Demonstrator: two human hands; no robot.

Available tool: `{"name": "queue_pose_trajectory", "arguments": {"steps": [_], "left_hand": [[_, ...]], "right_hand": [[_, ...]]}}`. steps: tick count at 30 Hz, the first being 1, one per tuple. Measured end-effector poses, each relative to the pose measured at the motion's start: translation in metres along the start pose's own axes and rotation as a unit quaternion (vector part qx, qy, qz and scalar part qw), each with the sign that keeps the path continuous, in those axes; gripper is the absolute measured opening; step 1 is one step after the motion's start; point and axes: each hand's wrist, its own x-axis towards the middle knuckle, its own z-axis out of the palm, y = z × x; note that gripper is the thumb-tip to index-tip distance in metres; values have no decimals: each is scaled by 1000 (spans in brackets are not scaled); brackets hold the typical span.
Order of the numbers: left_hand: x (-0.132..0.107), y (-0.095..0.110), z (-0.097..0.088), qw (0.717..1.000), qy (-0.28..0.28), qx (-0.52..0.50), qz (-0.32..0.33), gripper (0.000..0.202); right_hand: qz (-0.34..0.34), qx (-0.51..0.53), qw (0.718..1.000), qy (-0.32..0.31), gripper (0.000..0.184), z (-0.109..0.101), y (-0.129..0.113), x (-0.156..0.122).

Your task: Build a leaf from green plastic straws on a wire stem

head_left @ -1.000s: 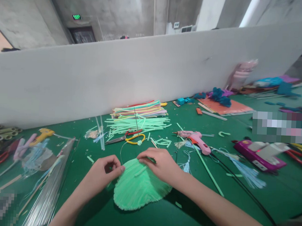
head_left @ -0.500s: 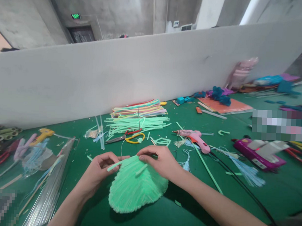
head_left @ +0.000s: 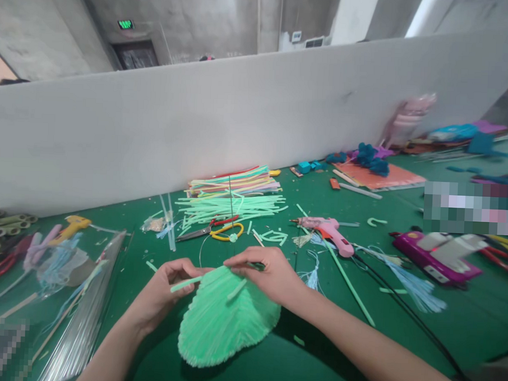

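Note:
A mint-green, leaf-shaped piece made of fuzzy pipe cleaners [head_left: 226, 330] is held between my hands above the table, its wide end toward me. My right hand [head_left: 269, 272] pinches its top edge, thumb on the near face. A short green stub stands out from that face. My left hand [head_left: 163, 293] is closed at the upper left edge around a green pipe cleaner [head_left: 185, 283], whose end sticks out past the fingers to the left. Near the left fingertips a thin wire curves upward. Part of the top edge is hidden behind my fingers.
Scissors [head_left: 197, 233] and a pile of green pipe cleaners [head_left: 236, 205] lie beyond my hands. At right are a pink glue gun [head_left: 328, 230], blue tassels [head_left: 414, 284] and a purple power strip [head_left: 431, 260]. Clear-wrapped sticks [head_left: 82, 318] lie left. A white partition [head_left: 223, 116] stands behind.
The leaf-shaped piece has shifted slightly left and toward me. The pipe cleaner end at my left hand reaches a little farther left and lower. Both hands keep their hold.

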Motion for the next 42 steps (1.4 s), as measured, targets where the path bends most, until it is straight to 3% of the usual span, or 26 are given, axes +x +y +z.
{"name": "queue_pose_trajectory", "arguments": {"steps": [4,7,11,15,18,21,23,25,27,30,32,36,42], "left_hand": [[0,-1,0,1000,5,-30,-7,41],[-1,-5,1,996,51,-66,-10,48],[-1,-10,13,988,104,-108,19,55],[5,-10,23,973,212,-79,51,50],[12,-7,11,952,281,-91,83,43],[15,-1,-12,942,306,-99,100,36],[15,3,-24,944,300,-101,95,34],[13,6,-29,953,277,-99,78,34],[12,7,-25,964,243,-90,52,36],[11,5,-12,978,195,-73,14,43],[10,3,-4,983,172,-64,-1,47],[8,0,2,988,143,-52,-19,52],[6,2,1,992,123,-5,-40,56]], "right_hand": [[28,22,998,42,20,0,-1,0],[42,42,991,116,33,2,-1,-1],[32,70,979,188,26,10,0,-1],[17,54,987,149,25,14,-7,-4],[17,41,989,140,21,8,-18,-6],[17,94,971,220,18,-4,-22,-5],[52,154,957,242,19,-11,-18,-1],[127,210,951,187,22,-13,-11,4],[197,243,946,85,28,-10,-6,7],[227,266,936,-48,34,2,-5,5],[227,286,926,-94,35,11,-7,1],[237,315,912,-111,36,20,-8,-2],[224,314,918,-93,34,16,-4,-2]]}}
